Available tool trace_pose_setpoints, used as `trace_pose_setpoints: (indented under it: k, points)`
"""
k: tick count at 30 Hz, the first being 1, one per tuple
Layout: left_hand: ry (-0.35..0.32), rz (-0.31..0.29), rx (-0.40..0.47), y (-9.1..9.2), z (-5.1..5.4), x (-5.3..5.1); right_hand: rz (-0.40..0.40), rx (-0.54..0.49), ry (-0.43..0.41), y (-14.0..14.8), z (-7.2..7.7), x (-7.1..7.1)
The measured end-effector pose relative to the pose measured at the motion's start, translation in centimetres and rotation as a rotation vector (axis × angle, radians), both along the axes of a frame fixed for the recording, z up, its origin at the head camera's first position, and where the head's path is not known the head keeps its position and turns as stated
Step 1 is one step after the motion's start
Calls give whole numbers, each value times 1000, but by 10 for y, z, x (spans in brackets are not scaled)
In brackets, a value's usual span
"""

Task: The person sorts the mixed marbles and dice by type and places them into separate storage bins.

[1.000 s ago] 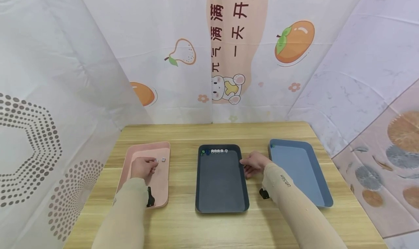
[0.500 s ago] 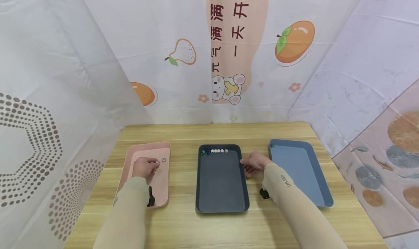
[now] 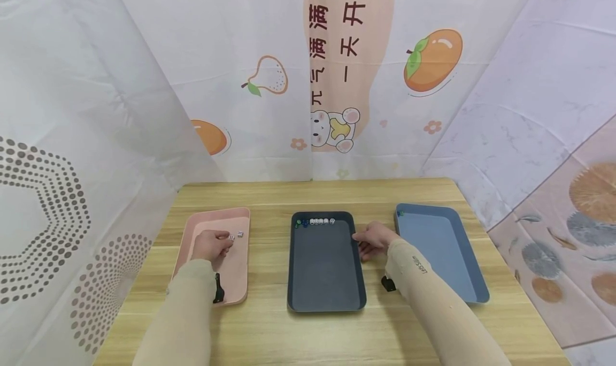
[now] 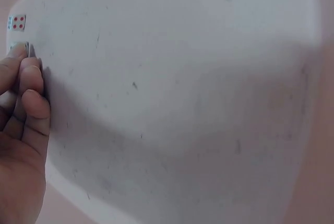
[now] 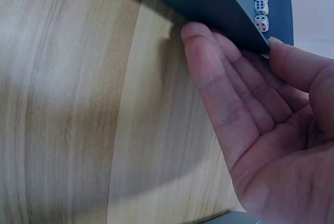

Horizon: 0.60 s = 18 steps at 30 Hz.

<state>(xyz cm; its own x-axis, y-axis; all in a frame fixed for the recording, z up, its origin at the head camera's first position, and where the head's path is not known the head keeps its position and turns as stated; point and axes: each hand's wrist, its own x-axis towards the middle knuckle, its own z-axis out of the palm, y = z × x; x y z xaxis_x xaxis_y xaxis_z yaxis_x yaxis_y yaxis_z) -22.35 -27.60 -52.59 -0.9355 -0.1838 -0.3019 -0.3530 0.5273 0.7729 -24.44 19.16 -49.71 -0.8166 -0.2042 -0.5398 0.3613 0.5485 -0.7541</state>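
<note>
Inside the pink tray (image 3: 235, 277), my left hand (image 3: 210, 246) pinches a white die (image 3: 232, 237) between thumb and fingers. Another white die (image 3: 240, 234) lies just to the right of it; the left wrist view shows this second die (image 4: 18, 22) with four red dots up, beside my left hand (image 4: 23, 125). At the right side of the dark tray (image 3: 327, 269), my right hand (image 3: 374, 240) grips the rim. In the right wrist view the thumb of my right hand (image 5: 261, 98) is at the rim and the fingers lie along the outer wall.
White dice (image 3: 320, 221) stand in a row along the dark tray's far end, with blue dice (image 3: 305, 223) and green dice (image 3: 298, 223) to their left. A blue tray (image 3: 435, 248) lies on the right, with a small green piece (image 3: 401, 213) in its far left corner.
The die pinched by my left hand has shifted slightly right and nearer to me, and shows more between the fingertips. My right hand has stayed at the dark tray's rim.
</note>
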Motion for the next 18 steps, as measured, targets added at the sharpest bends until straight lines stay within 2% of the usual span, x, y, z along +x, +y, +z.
trace_pose_setpoints:
  k: [4, 9, 13, 18]
  points:
    - [24, -22, -18, -6, 3, 1, -1, -5, -7, -1, 0, 0]
    - [82, -56, -92, -11, 9, -1, -3, -12, -15, 0, 1, -1]
    - [86, -59, -112, -8, 15, -4, 1, -8, -14, 0, 1, -1]
    - [126, -56, -65, 0, 22, -7, 1, -4, -10, -1, 2, 0]
